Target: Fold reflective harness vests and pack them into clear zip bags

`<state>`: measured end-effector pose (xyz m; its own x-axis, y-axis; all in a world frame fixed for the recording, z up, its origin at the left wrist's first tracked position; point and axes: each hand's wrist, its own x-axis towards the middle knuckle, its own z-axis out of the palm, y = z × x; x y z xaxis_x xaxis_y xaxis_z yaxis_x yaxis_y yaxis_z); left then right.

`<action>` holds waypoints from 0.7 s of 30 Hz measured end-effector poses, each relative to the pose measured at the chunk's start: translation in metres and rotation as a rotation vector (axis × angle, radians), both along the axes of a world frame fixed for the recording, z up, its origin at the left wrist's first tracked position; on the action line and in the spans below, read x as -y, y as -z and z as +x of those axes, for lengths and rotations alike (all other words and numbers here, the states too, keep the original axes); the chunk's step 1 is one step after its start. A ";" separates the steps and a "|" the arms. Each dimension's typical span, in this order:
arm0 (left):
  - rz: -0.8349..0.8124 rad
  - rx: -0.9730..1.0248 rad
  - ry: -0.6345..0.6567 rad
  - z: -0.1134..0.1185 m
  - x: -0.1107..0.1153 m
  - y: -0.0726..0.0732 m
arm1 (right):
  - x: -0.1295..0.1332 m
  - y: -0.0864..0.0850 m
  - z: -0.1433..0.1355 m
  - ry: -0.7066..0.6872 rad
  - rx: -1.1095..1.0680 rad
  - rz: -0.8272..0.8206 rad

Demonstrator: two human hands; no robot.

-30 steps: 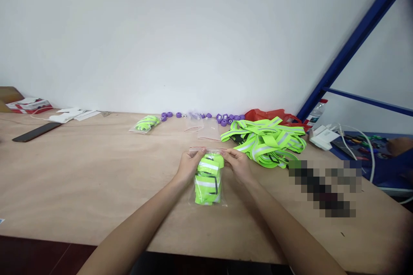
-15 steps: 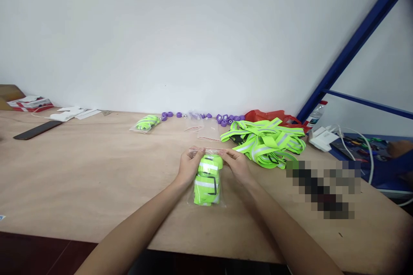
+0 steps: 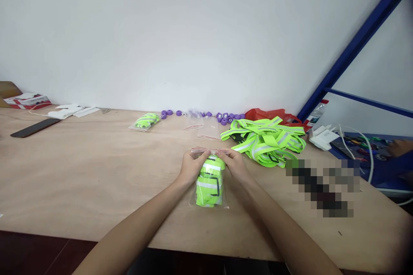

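A clear plastic bag (image 3: 209,184) with a folded neon-green reflective strap inside hangs between both hands near the table's front. My left hand (image 3: 192,166) pinches its top edge on the left, thumb pointing inward. On the right, my right hand (image 3: 235,164) grips the same red-lined edge, and the two thumbs are close together. A black buckle piece shows through the plastic. Behind my right hand lies a loose heap of green reflective straps (image 3: 267,144). Another filled bag (image 3: 146,121) rests farther back on the left.
Purple round pieces (image 3: 223,118) and flat clear bags (image 3: 209,129) lie along the wall. A red bag (image 3: 274,116), bottle (image 3: 316,114) and white adapter (image 3: 323,137) stand at the right. A dark flat bar (image 3: 35,128) and white papers (image 3: 69,111) are at the left.
My thumbs have come closer together along the bag's top edge. The bag has shifted slightly to the right.
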<state>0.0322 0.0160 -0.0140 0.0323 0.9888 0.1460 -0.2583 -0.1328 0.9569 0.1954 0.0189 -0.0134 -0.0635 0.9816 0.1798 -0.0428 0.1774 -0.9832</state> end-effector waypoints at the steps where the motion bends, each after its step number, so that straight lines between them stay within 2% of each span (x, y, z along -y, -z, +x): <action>1: -0.006 0.004 0.002 0.001 0.001 0.000 | 0.000 0.000 -0.001 0.014 0.007 0.013; 7: -0.009 0.007 0.039 0.000 0.003 -0.003 | 0.000 0.001 0.000 0.066 0.057 0.051; 14: 0.040 -0.007 0.024 -0.001 0.002 -0.003 | 0.001 0.001 -0.002 0.068 0.066 0.059; 21: -0.045 0.034 0.054 -0.001 0.000 -0.002 | 0.001 -0.001 -0.002 0.042 0.042 0.040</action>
